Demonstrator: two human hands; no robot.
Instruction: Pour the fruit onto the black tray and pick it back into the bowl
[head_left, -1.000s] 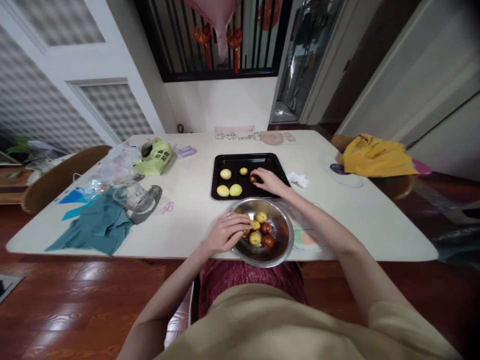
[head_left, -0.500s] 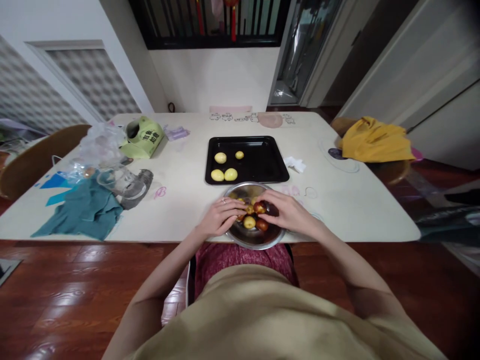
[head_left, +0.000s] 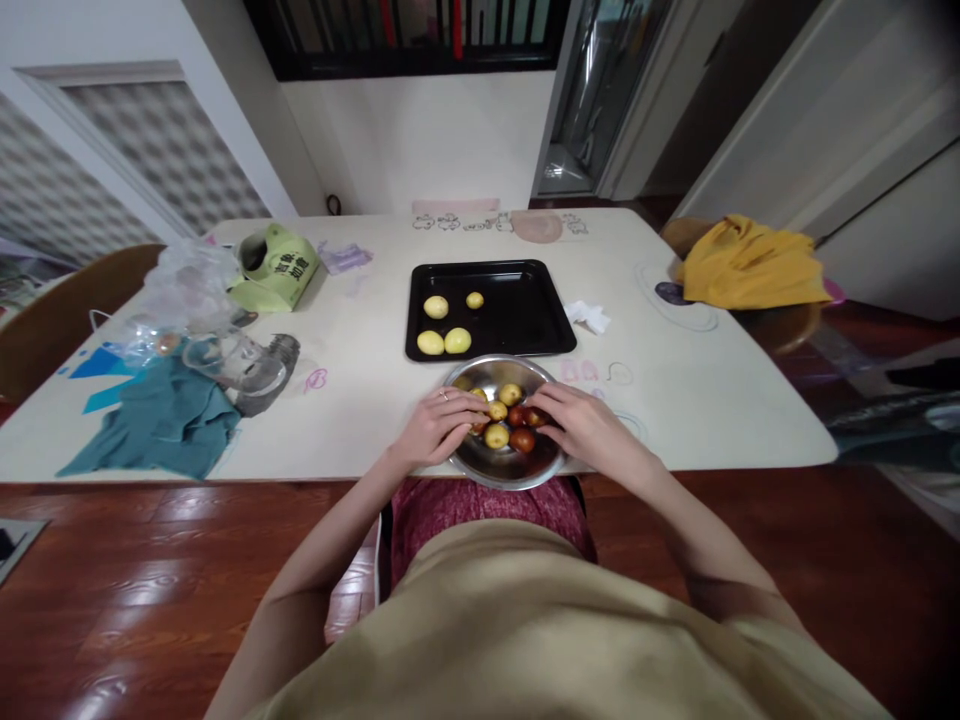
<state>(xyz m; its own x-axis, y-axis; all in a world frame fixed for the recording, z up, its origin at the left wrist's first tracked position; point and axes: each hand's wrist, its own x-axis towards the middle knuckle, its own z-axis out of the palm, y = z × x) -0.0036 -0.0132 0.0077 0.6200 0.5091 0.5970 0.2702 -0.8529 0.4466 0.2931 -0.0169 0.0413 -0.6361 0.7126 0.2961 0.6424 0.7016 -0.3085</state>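
Observation:
A steel bowl (head_left: 502, 476) at the table's near edge holds several small round fruits, some yellow, others reddish-brown. My left hand (head_left: 437, 428) reaches over its left side, curled around a brownish-yellow fruit (head_left: 478, 428) that the fingers partly cover. From the right, my right hand (head_left: 583, 422) has thumb and fingers around a reddish-brown fruit (head_left: 532, 417). Between the hands lie a yellow fruit (head_left: 496, 436) and a dark red one (head_left: 521, 440). Just beyond the bowl, a black tray (head_left: 517, 310) carries several yellow fruits (head_left: 436, 307) on its left half.
A crumpled white tissue (head_left: 589, 316) lies right of the tray. To the left are a teal cloth (head_left: 161, 420), clear plastic packaging (head_left: 232, 355), a plastic bag (head_left: 187, 280) and a green visor-like item (head_left: 277, 265). A yellow cloth (head_left: 750, 265) drapes a chair at right.
My hands have moved apart slightly, the right one shifting right with its reddish-brown fruit. More fruits show between them. The whole view has shifted a little.

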